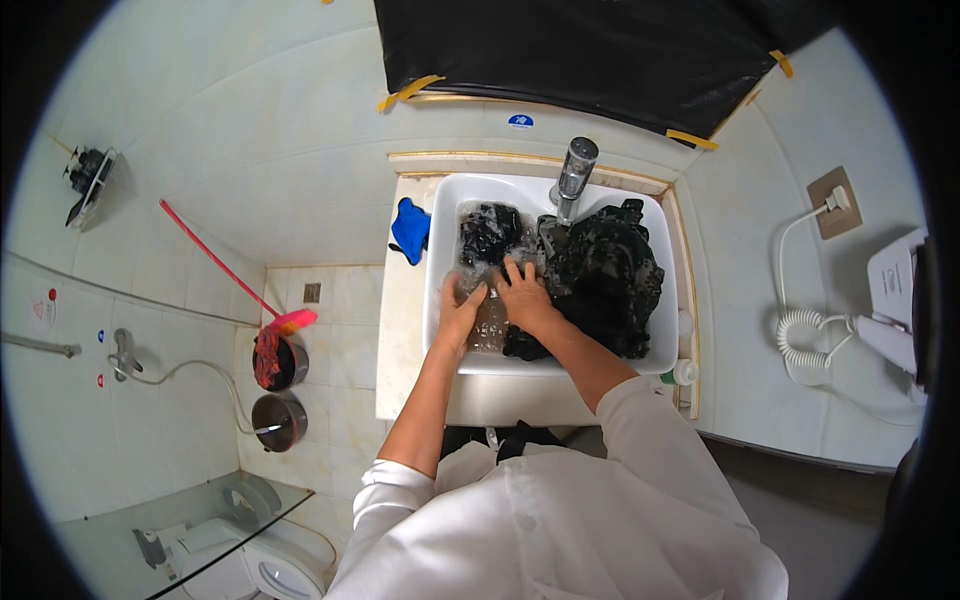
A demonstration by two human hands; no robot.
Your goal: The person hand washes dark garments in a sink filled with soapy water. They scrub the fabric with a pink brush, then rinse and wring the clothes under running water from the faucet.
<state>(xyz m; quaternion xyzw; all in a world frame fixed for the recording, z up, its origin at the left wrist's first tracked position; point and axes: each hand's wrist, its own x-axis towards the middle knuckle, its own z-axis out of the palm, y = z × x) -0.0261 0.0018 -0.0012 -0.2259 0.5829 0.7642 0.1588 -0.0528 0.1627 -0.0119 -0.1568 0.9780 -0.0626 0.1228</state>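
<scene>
A white rectangular sink (655,215) holds murky, sudsy water and dark wet cloth. My left hand (460,310) is at the water in the left part of the basin, thumb and fingers apart. Beside it my right hand (522,298) reaches in with its fingers spread. Just beyond both hands a bunched black cloth (490,232) pokes out of the foam. A larger dark garment (605,275) fills the right half, partly under my right forearm. I see no cloth gripped in either hand. The chrome faucet (574,178) stands at the back rim.
A blue cloth (410,231) lies on the counter (400,340) left of the sink. A green-and-white bottle (683,372) stands at the right front corner. A hair dryer (888,330) with a coiled cord hangs on the right wall. Two buckets (280,420) and a pink-handled broom (230,262) are at left.
</scene>
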